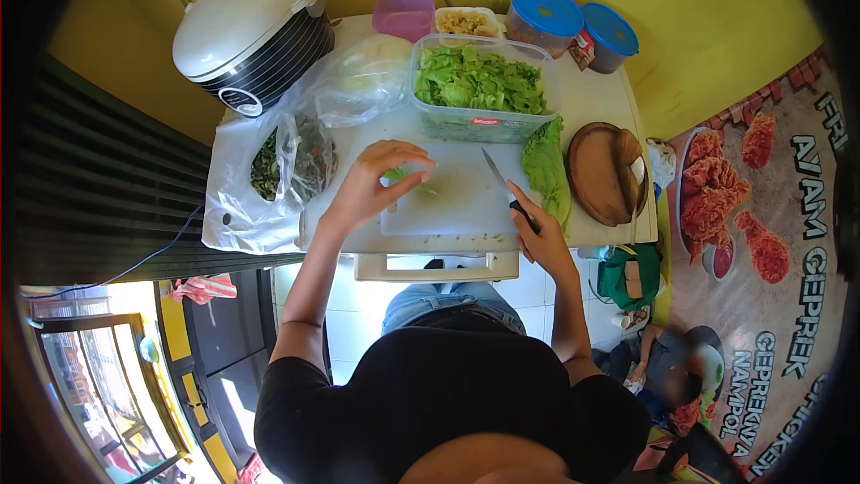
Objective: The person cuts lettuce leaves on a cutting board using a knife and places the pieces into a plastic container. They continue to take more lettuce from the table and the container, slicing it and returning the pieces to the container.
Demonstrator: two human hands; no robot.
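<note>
My right hand (545, 237) grips a kitchen knife (495, 170) by its black handle, the blade pointing up and left over the white cutting board (457, 211). My left hand (372, 181) hovers over the board's left side, fingers curved and thumb apart from them. A small green lettuce scrap (394, 176) shows in the gap below those fingers; no grip on it is visible. Behind the board stands a clear plastic container (484, 125) filled with cut lettuce (479, 79). Whole lettuce leaves (545, 170) lie along the board's right edge, close to the knife.
A rice cooker (246, 31) stands back left, beside plastic bags (363, 76) of produce. Blue-lidded tubs (545, 9) and a purple container (403, 16) line the back. A round wooden mortar (598, 175) with a pestle sits right. Another person (658, 363) is low at right.
</note>
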